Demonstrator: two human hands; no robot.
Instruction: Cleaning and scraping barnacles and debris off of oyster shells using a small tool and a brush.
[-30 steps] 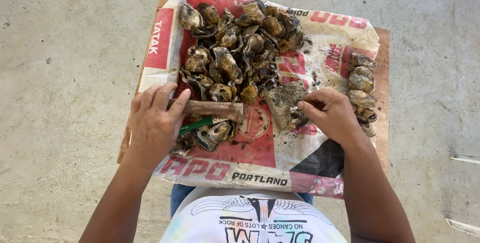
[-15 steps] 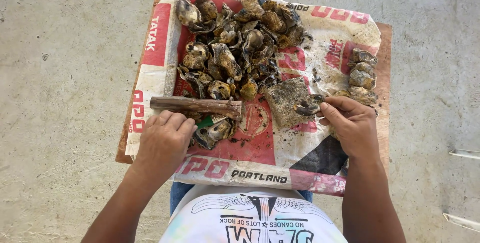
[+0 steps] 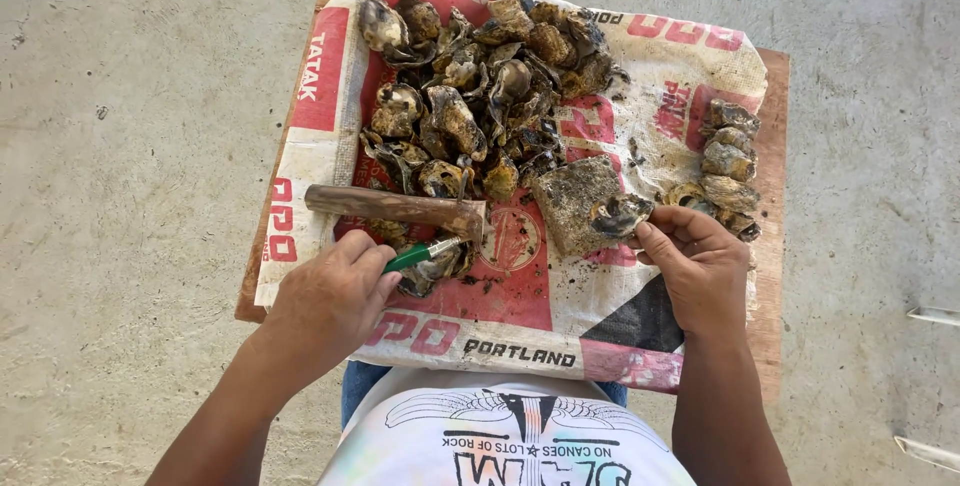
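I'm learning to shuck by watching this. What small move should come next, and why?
Probably bring the left hand with the green-handled knife across to the oyster that the right hand steadies on the flat stone block. The blade is apart from that shell, lying by the wooden-handled hammer.

You wear a white T-shirt [image 3: 510, 436] with black drawing and letters on the front. Blue trousers [image 3: 362, 386] peek out below it. Your arms are bare, with no sleeves.
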